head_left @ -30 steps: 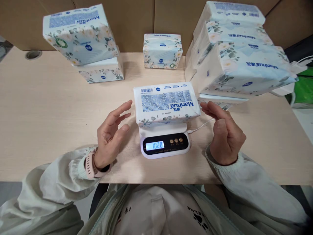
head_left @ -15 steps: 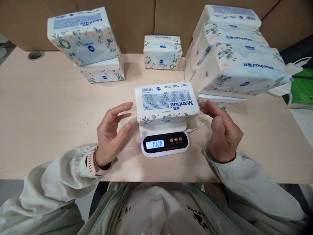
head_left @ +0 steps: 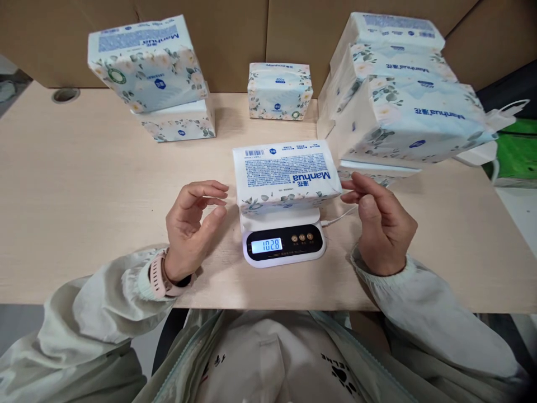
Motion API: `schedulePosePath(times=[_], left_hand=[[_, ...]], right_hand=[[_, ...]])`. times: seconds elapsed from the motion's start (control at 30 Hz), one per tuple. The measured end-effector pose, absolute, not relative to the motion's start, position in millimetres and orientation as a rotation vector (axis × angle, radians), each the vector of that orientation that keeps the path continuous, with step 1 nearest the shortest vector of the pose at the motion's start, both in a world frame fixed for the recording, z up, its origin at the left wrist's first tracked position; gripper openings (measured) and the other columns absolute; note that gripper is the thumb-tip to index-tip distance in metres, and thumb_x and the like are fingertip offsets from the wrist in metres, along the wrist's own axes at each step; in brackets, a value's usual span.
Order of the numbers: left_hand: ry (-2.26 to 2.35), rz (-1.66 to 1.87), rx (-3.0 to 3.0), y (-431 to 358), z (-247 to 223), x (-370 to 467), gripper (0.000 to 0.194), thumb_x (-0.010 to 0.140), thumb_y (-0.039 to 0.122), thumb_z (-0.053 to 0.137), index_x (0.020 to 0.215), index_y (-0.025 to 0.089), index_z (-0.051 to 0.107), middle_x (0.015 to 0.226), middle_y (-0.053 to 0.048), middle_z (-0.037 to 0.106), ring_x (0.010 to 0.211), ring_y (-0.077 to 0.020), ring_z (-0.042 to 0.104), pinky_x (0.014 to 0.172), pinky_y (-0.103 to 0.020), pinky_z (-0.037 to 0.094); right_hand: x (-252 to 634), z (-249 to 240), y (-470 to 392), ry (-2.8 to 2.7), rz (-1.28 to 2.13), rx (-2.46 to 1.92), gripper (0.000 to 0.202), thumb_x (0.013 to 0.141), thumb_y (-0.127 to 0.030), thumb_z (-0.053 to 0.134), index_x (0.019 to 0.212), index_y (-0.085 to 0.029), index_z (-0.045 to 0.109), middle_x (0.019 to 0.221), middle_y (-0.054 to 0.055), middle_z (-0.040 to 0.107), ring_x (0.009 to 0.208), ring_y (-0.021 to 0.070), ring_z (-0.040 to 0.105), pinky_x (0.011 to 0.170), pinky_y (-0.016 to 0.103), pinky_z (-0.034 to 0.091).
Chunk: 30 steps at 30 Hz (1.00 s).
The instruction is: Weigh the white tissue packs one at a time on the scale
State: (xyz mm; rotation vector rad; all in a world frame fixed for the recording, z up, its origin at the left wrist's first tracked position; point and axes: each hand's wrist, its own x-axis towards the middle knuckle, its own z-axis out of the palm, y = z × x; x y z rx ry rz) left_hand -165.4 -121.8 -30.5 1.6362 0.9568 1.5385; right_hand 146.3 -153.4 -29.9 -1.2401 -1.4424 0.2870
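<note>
One pack on the scale, both hands empty beside it

The tissue pack [head_left: 289, 173] lies flat on the white scale [head_left: 287, 258], and the lit display [head_left: 267, 245] appears to read 102.8. I judge that the weighing of this pack is well advanced: the pack is placed and a number is shown, but the pack is not yet lifted off. Other packs stand on the table [head_left: 104, 196]: a left pile [head_left: 155, 84], a single pack [head_left: 280, 96] behind the scale, and a higher right pile [head_left: 419, 123]. Which of these are already weighed, I cannot tell.

The hands are apart, one at each end of the pack. The left hand [head_left: 187, 235] is half open, its fingers curved and its thumb separate; it holds nothing and is just beside the pack, without touching. The right hand [head_left: 384, 232] is also loosely open and grasps nothing; its fingertips [head_left: 346, 197] are very near the pack, and I cannot tell if they touch.
</note>
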Motion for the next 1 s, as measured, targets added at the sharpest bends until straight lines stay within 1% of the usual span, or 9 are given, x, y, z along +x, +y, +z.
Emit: schedulePosePath(times=[0.07,0.17,0.23,0.33,0.53,0.6,0.73,0.93,1.0], left_hand=[[0.982,1.549,1.66,-120.0,-26.9,-165.0,0.022,0.094,0.036,0.085,0.111,0.025,0.077,0.108,-0.006,0.075,0.093,-0.0185,0.072,0.084,-0.033,0.063],[0.998,1.518,1.709,-116.0,-19.5,-164.2,0.032,0.094,0.041,0.085,0.12,0.026,0.075,0.095,-0.004,0.072,0.078,-0.0157,0.066,0.072,-0.03,0.06],[0.968,1.437,1.758,-112.7,-15.0,-162.6,0.046,0.093,0.043,0.085,0.134,0.028,0.071,0.09,-0.002,0.069,0.074,-0.0152,0.063,0.066,-0.029,0.058],[0.929,1.301,1.792,-103.2,-12.1,-158.0,0.068,0.09,0.047,0.089,0.151,0.031,0.062,0.09,-0.002,0.069,0.07,-0.0151,0.062,0.062,-0.029,0.057],[0.948,1.262,1.608,-34.9,-19.8,-154.4,0.075,0.083,0.064,0.09,0.147,0.03,0.07,0.099,-0.006,0.075,0.074,-0.0187,0.071,0.066,-0.033,0.063],[0.969,1.242,1.53,0.5,-26.4,-155.0,0.073,0.085,0.064,0.089,0.148,0.031,0.07,0.101,-0.005,0.075,0.068,-0.0146,0.069,0.062,-0.029,0.062],[1.031,1.232,1.397,56.5,-45.1,-149.0,0.068,0.089,0.053,0.089,0.148,0.028,0.07,0.088,0.002,0.07,0.058,-0.007,0.064,0.063,-0.024,0.058],[1.1,1.319,1.487,64.3,-52.5,-133.1,0.056,0.085,0.053,0.093,0.129,0.022,0.077,0.078,0.002,0.068,0.071,-0.0164,0.073,0.07,-0.032,0.062],[1.232,1.414,1.53,57.6,-35.6,-135.6,0.04,0.09,0.043,0.09,0.118,0.018,0.075,0.074,0.007,0.061,0.076,-0.0108,0.072,0.073,-0.028,0.057]], right_hand=[[146.8,-27.8,-152.5,-1.426,0.297,-1.265,0.031,0.108,-0.044,0.062,0.135,-0.04,0.077,0.095,0.002,0.081,0.074,0.022,0.072,0.07,0.044,0.063],[147.3,-26.8,-150.6,-1.436,0.395,-1.305,0.035,0.107,-0.05,0.062,0.136,-0.037,0.077,0.071,-0.002,0.064,0.059,0.018,0.058,0.057,0.037,0.052],[145.6,-25.7,-149.0,-1.475,0.509,-1.303,0.04,0.107,-0.053,0.063,0.14,-0.035,0.074,0.067,-0.004,0.057,0.055,0.0161,0.051,0.053,0.034,0.047],[138.4,-19.6,-144.2,-1.529,0.649,-1.286,0.046,0.104,-0.058,0.065,0.143,-0.033,0.071,0.07,-0.004,0.059,0.058,0.0153,0.052,0.054,0.033,0.048],[118.6,-5.7,-102.6,-1.589,0.567,-1.344,0.056,0.105,-0.068,0.056,0.145,-0.031,0.069,0.064,-0.003,0.057,0.06,0.0204,0.058,0.062,0.039,0.055],[112.8,-8.2,-78.1,-1.602,0.521,-1.347,0.06,0.105,-0.071,0.053,0.148,-0.03,0.066,0.067,-0.002,0.058,0.065,0.0232,0.062,0.072,0.045,0.06],[104.0,-26.3,-25.9,-1.604,0.512,-1.34,0.068,0.104,-0.073,0.052,0.152,-0.026,0.058,0.08,0.002,0.066,0.084,0.0296,0.071,0.093,0.055,0.06],[109.2,-57.6,19.2,-1.562,0.648,-1.359,0.071,0.099,-0.069,0.065,0.157,-0.031,0.048,0.101,0.005,0.074,0.103,0.0311,0.074,0.107,0.061,0.057],[112.5,-53.8,12.3,-1.553,0.711,-1.336,0.074,0.097,-0.064,0.071,0.16,-0.034,0.046,0.122,0.007,0.075,0.115,0.0308,0.073,0.111,0.06,0.057]])
